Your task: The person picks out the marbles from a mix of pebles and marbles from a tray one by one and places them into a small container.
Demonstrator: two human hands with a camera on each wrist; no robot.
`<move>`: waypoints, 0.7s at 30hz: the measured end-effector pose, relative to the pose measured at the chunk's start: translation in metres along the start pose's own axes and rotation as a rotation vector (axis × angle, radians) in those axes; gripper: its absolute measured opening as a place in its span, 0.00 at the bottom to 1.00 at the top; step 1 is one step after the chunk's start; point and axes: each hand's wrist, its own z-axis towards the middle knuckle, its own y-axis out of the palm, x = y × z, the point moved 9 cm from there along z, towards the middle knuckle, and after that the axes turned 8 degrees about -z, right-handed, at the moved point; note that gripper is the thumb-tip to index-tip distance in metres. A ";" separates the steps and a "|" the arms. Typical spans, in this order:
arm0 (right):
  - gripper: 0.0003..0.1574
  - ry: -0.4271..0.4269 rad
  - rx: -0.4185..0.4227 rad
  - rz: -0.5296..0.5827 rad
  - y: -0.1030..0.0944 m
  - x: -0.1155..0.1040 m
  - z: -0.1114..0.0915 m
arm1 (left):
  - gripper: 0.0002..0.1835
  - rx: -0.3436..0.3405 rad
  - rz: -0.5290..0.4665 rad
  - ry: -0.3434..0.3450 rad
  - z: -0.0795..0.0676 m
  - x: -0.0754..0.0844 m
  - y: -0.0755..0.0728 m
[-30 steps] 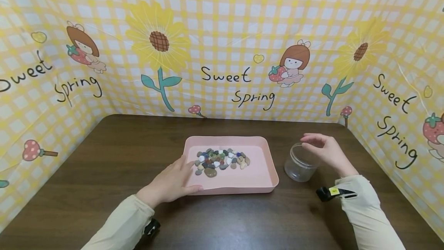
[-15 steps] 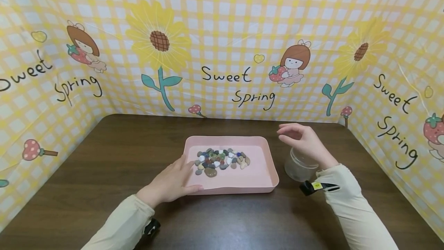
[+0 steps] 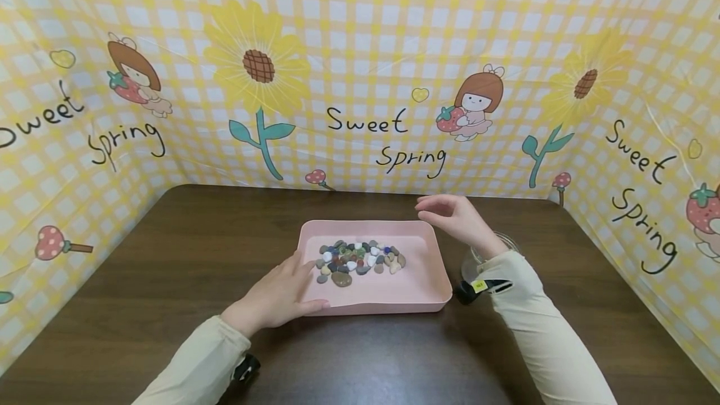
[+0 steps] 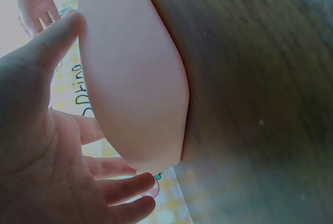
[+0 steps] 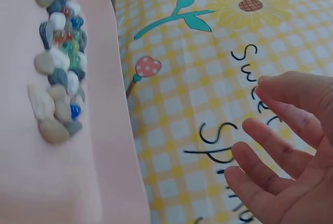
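A pink tray (image 3: pixel 419 286) stands mid-table, with pebbles (image 3: pixel 360 258) and glass beads (image 5: pixel 70 47) heaped together in it. My left hand (image 3: pixel 275 292) rests at its near left corner. The thumb touches the front rim and the relaxed fingers (image 4: pixel 125 187) lie along the left side. Close by the tray's far right corner, my right hand (image 3: pixel 455 217) is in the air. Its fingers (image 5: pixel 260 166) are spread and loosely bent, with nothing between them. A clear round jar (image 3: pixel 471 264) stands right of the tray, mostly hidden behind my right wrist and sleeve.
The dark wooden table (image 3: pixel 360 361) reaches back to a yellow checked cloth (image 3: pixel 360 67), which rises behind it and on both sides. A black wrist camera (image 3: pixel 467 291) hangs by the tray's right edge.
My right hand has swung left and away from above the jar towards the tray's far right corner, its arm now covering most of the jar. The left hand and the pebbles have not moved.
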 end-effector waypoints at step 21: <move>0.19 0.136 -0.113 0.108 0.060 0.016 0.034 | 0.45 0.000 -0.001 -0.001 -0.001 0.001 0.000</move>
